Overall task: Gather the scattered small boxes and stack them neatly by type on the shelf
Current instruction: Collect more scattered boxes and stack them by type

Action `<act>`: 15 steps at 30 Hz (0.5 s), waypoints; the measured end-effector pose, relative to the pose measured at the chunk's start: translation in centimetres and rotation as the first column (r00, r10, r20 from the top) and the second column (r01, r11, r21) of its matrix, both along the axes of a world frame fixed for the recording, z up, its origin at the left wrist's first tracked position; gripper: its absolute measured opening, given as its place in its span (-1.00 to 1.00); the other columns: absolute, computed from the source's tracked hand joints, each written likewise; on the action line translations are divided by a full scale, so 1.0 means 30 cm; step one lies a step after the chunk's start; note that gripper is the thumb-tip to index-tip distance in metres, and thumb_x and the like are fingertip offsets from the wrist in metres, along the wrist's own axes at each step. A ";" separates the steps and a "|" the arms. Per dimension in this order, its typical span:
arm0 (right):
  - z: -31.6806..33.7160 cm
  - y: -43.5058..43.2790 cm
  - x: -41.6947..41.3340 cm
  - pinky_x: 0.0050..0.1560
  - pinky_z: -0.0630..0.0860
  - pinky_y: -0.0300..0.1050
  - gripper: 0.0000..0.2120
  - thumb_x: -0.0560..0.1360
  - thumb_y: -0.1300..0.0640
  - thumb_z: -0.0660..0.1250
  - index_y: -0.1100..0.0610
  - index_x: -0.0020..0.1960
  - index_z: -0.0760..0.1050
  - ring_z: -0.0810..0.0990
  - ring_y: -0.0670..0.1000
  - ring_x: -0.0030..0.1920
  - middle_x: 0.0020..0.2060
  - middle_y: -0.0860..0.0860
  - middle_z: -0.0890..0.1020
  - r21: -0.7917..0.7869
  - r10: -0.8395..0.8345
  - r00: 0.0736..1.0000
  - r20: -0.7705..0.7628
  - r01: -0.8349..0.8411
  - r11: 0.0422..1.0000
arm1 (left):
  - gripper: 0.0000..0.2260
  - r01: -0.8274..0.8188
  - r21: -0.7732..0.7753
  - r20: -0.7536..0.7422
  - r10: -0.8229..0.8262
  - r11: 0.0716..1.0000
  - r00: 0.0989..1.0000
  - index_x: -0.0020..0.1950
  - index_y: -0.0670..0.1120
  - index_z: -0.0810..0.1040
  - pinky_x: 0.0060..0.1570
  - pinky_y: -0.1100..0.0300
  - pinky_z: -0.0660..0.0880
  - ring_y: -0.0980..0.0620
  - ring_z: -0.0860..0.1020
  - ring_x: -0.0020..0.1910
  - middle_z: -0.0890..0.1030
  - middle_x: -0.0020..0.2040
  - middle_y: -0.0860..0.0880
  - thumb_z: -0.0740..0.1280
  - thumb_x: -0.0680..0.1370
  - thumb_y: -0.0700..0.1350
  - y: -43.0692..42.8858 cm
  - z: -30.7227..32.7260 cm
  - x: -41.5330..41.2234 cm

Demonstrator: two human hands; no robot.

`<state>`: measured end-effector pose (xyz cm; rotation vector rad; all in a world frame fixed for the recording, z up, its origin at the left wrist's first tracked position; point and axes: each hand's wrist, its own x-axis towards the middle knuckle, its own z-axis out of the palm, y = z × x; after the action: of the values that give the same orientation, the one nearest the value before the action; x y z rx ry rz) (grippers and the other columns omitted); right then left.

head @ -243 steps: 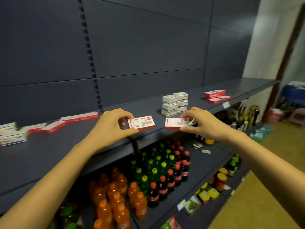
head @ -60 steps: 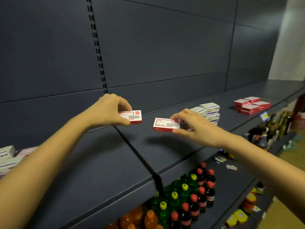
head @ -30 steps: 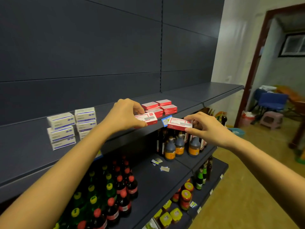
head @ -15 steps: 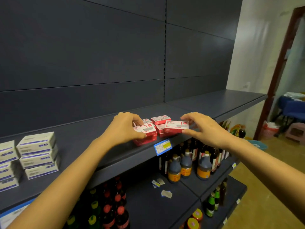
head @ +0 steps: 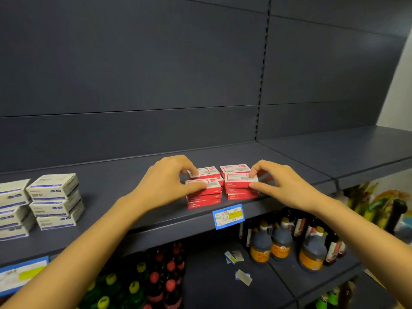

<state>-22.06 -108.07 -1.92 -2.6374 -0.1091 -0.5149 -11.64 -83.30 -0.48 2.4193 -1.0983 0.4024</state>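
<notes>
The left hand (head: pixel 165 186) pinched the left top box (head: pixel 204 183), thumb in front, on a red stack (head: pixel 204 200) near the front edge of the shelf (head: pixel 334 157). The right hand (head: pixel 285 186) likewise pinched the right top box (head: pixel 238 179) on the neighbouring stack (head: pixel 242 194); white boxes (head: pixel 54 201) stood well left.

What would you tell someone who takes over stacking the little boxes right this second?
Left hand: pinches the left top red box, on the front left stack.
Right hand: pinches the right top red box, on the front right stack.
Where: the red stacks sit close together near the front edge of the shelf; the white and blue boxes are stacked apart, to the left.
Done: both held boxes seem to rest on their stacks.
Left: let go, square the stacks. No loose boxes show here.
</notes>
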 end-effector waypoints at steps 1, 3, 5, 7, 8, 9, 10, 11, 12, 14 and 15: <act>-0.002 -0.009 0.008 -0.03 0.56 -0.14 -0.86 0.50 0.01 0.31 -0.04 0.02 0.41 0.53 -0.08 0.10 0.13 -0.09 0.54 -0.019 0.022 1.000 -0.010 -0.022 1.000 | -0.69 -0.021 -0.016 0.023 0.021 1.000 1.000 -0.02 0.00 0.60 0.04 0.03 0.53 0.12 0.53 -0.02 0.60 0.02 0.09 0.36 0.40 0.18 0.008 0.008 -0.004; -0.002 -0.026 0.022 0.03 0.54 -0.07 -0.83 0.50 -0.04 0.29 -0.06 0.07 0.41 0.49 -0.08 0.13 0.13 -0.14 0.51 -0.112 0.043 0.999 -0.023 -0.046 0.993 | -0.73 -0.077 -0.028 0.073 0.078 0.997 0.994 -0.02 -0.01 0.60 0.06 0.02 0.51 0.09 0.53 -0.02 0.60 0.00 0.07 0.33 0.44 0.14 0.026 0.025 -0.010; 0.015 -0.033 0.034 0.05 0.50 -0.02 -0.82 0.50 -0.08 0.27 -0.11 0.08 0.43 0.45 -0.10 0.14 0.12 -0.21 0.48 -0.221 0.067 0.998 0.017 -0.061 0.973 | -0.75 -0.157 -0.019 0.123 0.158 0.987 0.980 0.00 -0.02 0.59 0.08 0.03 0.49 0.05 0.52 0.02 0.60 0.01 0.04 0.31 0.48 0.12 0.045 0.037 -0.013; 0.052 -0.018 0.049 0.08 0.47 -0.01 -0.81 0.49 -0.10 0.27 -0.12 0.09 0.44 0.42 -0.10 0.16 0.13 -0.25 0.47 -0.268 0.125 0.990 0.062 -0.104 0.958 | -0.73 -0.248 -0.002 0.169 0.245 0.969 0.955 0.08 -0.04 0.56 0.10 0.05 0.47 0.02 0.51 0.09 0.59 0.07 0.02 0.29 0.50 0.10 0.066 0.041 -0.019; 0.073 -0.001 0.059 0.09 0.46 -0.01 -0.80 0.48 -0.10 0.27 -0.13 0.10 0.44 0.42 -0.11 0.17 0.14 -0.26 0.47 -0.279 0.163 0.984 0.072 -0.137 0.951 | -0.70 -0.297 0.008 0.189 0.291 0.955 0.938 0.15 -0.04 0.52 0.11 0.06 0.46 0.01 0.50 0.13 0.58 0.11 0.02 0.28 0.51 0.09 0.079 0.042 -0.025; 0.094 0.022 0.073 0.11 0.46 -0.02 -0.80 0.48 -0.10 0.27 -0.14 0.10 0.44 0.41 -0.12 0.18 0.14 -0.27 0.47 -0.289 0.206 0.976 0.077 -0.175 0.941 | -0.66 -0.345 0.014 0.208 0.335 0.938 0.919 0.21 -0.04 0.48 0.11 0.07 0.44 0.01 0.48 0.16 0.57 0.15 0.02 0.27 0.51 0.09 0.095 0.041 -0.034; 0.113 0.051 0.088 0.11 0.45 -0.04 -0.80 0.49 -0.10 0.27 -0.16 0.11 0.43 0.40 -0.13 0.19 0.15 -0.28 0.47 -0.302 0.251 0.964 0.083 -0.216 0.928 | -0.63 -0.389 0.011 0.222 0.377 0.921 0.899 0.26 -0.04 0.44 0.10 0.07 0.43 0.01 0.47 0.18 0.56 0.17 0.03 0.27 0.51 0.09 0.116 0.039 -0.046; 0.128 0.086 0.105 0.11 0.44 -0.06 -0.79 0.49 -0.09 0.26 -0.17 0.12 0.42 0.38 -0.15 0.19 0.15 -0.28 0.47 -0.314 0.297 0.951 0.087 -0.256 0.914 | -0.62 -0.430 0.003 0.231 0.418 0.903 0.879 0.28 -0.04 0.42 0.10 0.07 0.42 0.01 0.46 0.19 0.55 0.18 0.03 0.27 0.51 0.08 0.140 0.037 -0.060; 0.138 0.126 0.119 0.12 0.43 -0.07 -0.78 0.50 -0.09 0.25 -0.18 0.15 0.41 0.37 -0.15 0.20 0.17 -0.28 0.47 -0.321 0.343 0.935 0.090 -0.299 0.899 | -0.61 -0.470 -0.009 0.237 0.458 0.883 0.857 0.29 -0.05 0.41 0.11 0.07 0.42 0.00 0.45 0.19 0.55 0.18 0.02 0.27 0.51 0.08 0.168 0.034 -0.077; 0.144 0.221 0.145 0.15 0.43 -0.07 -0.74 0.51 -0.10 0.23 -0.17 0.20 0.40 0.37 -0.15 0.22 0.19 -0.27 0.47 -0.321 0.441 0.893 0.090 -0.393 0.862 | -0.61 -0.549 -0.031 0.246 0.539 0.835 0.806 0.29 -0.07 0.41 0.12 0.07 0.41 -0.02 0.44 0.20 0.56 0.17 0.00 0.27 0.51 0.07 0.232 0.029 -0.122; 0.141 0.274 0.156 0.17 0.42 -0.05 -0.73 0.52 -0.10 0.21 -0.16 0.22 0.39 0.38 -0.15 0.23 0.20 -0.26 0.47 -0.317 0.490 0.867 0.089 -0.442 0.839 | -0.61 -0.589 -0.039 0.250 0.579 0.807 0.776 0.28 -0.08 0.42 0.13 0.06 0.41 -0.03 0.44 0.20 0.56 0.17 -0.01 0.28 0.51 0.07 0.269 0.026 -0.148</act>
<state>-17.39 -99.84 2.32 -2.6917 -0.9265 -0.5789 -16.06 -75.23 0.30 2.7693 -0.3983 0.9159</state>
